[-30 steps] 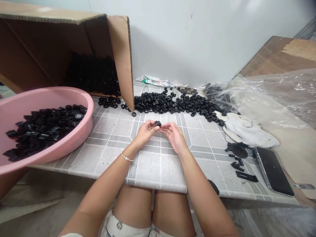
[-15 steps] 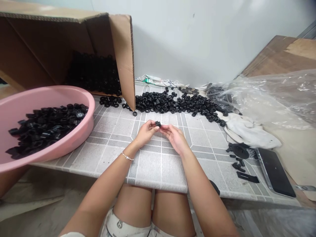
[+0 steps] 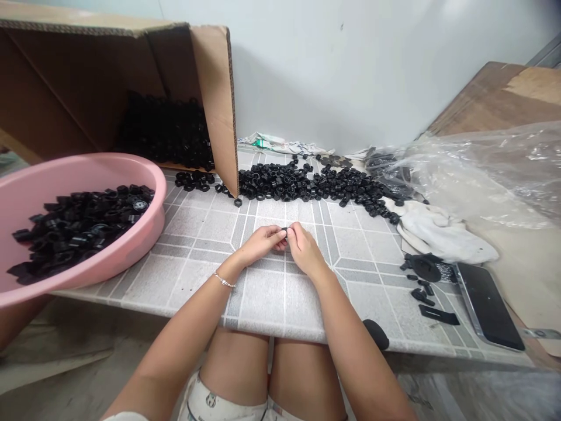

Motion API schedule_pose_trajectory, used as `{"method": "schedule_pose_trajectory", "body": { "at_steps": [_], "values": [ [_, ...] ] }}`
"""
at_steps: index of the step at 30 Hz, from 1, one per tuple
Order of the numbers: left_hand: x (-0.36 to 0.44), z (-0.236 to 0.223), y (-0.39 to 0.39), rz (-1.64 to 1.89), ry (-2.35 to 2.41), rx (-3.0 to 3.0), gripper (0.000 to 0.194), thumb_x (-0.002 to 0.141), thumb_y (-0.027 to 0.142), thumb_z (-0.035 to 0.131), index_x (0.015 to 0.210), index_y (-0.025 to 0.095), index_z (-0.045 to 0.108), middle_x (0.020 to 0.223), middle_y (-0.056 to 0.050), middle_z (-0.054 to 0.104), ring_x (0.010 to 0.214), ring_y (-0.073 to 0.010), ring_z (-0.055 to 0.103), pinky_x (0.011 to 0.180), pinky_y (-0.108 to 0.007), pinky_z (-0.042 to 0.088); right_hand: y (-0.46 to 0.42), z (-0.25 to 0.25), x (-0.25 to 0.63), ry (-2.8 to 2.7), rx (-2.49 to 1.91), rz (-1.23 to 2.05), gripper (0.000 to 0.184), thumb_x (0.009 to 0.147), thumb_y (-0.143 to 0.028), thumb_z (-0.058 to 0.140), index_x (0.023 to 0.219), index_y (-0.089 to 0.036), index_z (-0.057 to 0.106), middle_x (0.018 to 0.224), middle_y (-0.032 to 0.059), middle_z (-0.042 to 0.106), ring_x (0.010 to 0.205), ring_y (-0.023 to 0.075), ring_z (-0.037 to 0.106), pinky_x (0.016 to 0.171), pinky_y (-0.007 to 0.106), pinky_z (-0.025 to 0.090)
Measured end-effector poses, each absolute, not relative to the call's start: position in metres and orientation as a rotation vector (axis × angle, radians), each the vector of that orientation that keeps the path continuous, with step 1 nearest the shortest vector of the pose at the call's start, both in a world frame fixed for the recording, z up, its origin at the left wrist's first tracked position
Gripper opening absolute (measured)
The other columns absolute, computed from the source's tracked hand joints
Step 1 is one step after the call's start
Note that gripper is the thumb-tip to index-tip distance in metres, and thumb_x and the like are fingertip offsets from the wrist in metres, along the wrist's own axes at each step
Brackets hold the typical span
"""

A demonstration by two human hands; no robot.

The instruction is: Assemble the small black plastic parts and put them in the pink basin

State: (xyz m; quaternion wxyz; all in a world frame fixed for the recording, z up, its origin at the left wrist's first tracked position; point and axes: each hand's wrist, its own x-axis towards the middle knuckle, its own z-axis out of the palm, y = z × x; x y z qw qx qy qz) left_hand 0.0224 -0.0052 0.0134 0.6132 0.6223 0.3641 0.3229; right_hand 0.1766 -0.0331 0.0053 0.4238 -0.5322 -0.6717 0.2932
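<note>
My left hand (image 3: pixel 260 244) and my right hand (image 3: pixel 304 248) meet above the tiled counter (image 3: pixel 280 304). Their fingertips pinch a small black plastic part (image 3: pixel 284 231), mostly hidden by my fingers. A loose heap of similar black parts (image 3: pixel 302 184) lies on the counter beyond my hands, not touching them. More fill a pink plastic basin (image 3: pixel 81 231) to my left, and others sit in a tipped cardboard box (image 3: pixel 166 131). A thin bracelet (image 3: pixel 223 280) circles my left wrist.
A white cloth (image 3: pixel 442 237) and a clear plastic sheet (image 3: pixel 482 169) lie at the right. Nearer the counter's front right are flat black pieces (image 3: pixel 425 269) and a dark tablet or phone (image 3: pixel 486 304). A black object (image 3: pixel 376 334) sits by my right forearm.
My hands have drawn closer together and moved slightly toward me. The small black part now sits deeper between my fingertips, with less of it showing.
</note>
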Motion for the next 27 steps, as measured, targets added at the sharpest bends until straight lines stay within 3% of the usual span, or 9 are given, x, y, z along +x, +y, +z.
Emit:
{"method": "schedule_pose_trajectory", "body": {
  "at_steps": [4,7,14,19,21,23,25,27],
  "values": [
    [0.024,0.014,-0.009,0.746,0.941,1.619,0.035,0.084,0.049,0.055,0.075,0.015,0.053,0.071,-0.002,0.057,0.067,-0.0148,0.055,0.068,-0.030,0.047,-0.031,-0.002,0.174,-1.573,-1.392,0.878,0.032,0.093,-0.047,0.034,0.070,-0.025,0.040,0.064,-0.0013,0.049,0.063,0.0185,0.047,0.062,0.031,0.035],
    [0.023,0.014,-0.011,0.839,1.044,1.927,0.022,0.086,0.039,0.053,0.082,0.017,0.053,0.077,-0.003,0.057,0.071,-0.0164,0.053,0.070,-0.031,0.045,-0.026,-0.006,0.171,-1.407,-1.368,1.036,0.037,0.090,-0.055,0.037,0.070,-0.024,0.045,0.064,-0.0015,0.049,0.062,0.0168,0.046,0.059,0.029,0.035],
    [0.027,0.018,-0.012,0.910,1.023,2.418,0.018,0.090,0.021,0.044,0.105,0.016,0.052,0.099,-0.012,0.058,0.095,-0.0245,0.054,0.088,-0.041,0.043,-0.024,0.000,0.165,-1.019,-1.110,1.491,0.045,0.075,-0.066,0.054,0.071,-0.021,0.048,0.059,-0.0049,0.040,0.050,0.0099,0.031,0.047,0.024,0.024],
    [-0.006,0.060,-0.041,1.042,1.141,2.464,0.022,0.090,0.021,0.046,0.111,0.021,0.054,0.101,-0.010,0.062,0.095,-0.0229,0.058,0.087,-0.039,0.046,-0.034,0.024,0.169,-1.076,-0.820,1.651,0.038,0.081,-0.061,0.049,0.083,-0.023,0.050,0.063,-0.0041,0.048,0.056,0.0123,0.045,0.056,0.027,0.036],
    [-0.045,0.085,-0.059,1.262,1.454,2.407,0.028,0.090,0.024,0.047,0.118,0.023,0.053,0.108,-0.010,0.062,0.099,-0.0238,0.058,0.092,-0.042,0.045,-0.036,0.030,0.172,-1.117,-0.769,1.646,0.035,0.083,-0.058,0.047,0.093,-0.024,0.049,0.066,-0.0043,0.052,0.059,0.0130,0.049,0.062,0.028,0.040],
    [-0.090,0.107,-0.072,1.376,1.999,2.267,0.035,0.087,0.029,0.049,0.122,0.023,0.053,0.109,-0.011,0.062,0.105,-0.0299,0.056,0.096,-0.052,0.042,-0.036,0.030,0.173,-1.132,-0.853,1.586,0.031,0.083,-0.051,0.050,0.099,-0.025,0.048,0.069,-0.0049,0.054,0.060,0.0129,0.051,0.065,0.029,0.041],
    [-0.128,0.123,-0.078,1.151,2.591,1.990,0.039,0.086,0.034,0.047,0.121,0.019,0.057,0.107,-0.015,0.063,0.110,-0.0401,0.052,0.092,-0.066,0.037,-0.034,0.025,0.172,-1.152,-0.995,1.520,0.029,0.081,-0.044,0.053,0.102,-0.025,0.047,0.070,-0.0056,0.055,0.061,0.0128,0.052,0.067,0.030,0.042],
    [-0.149,0.130,-0.076,0.927,2.871,1.748,0.043,0.083,0.032,0.047,0.121,0.014,0.056,0.114,-0.020,0.061,0.118,-0.0494,0.044,0.088,-0.074,0.032,-0.033,0.018,0.170,-1.193,-1.108,1.441,0.032,0.080,-0.040,0.054,0.107,-0.025,0.045,0.071,-0.0063,0.055,0.063,0.0129,0.053,0.071,0.031,0.043]
  ]
}}
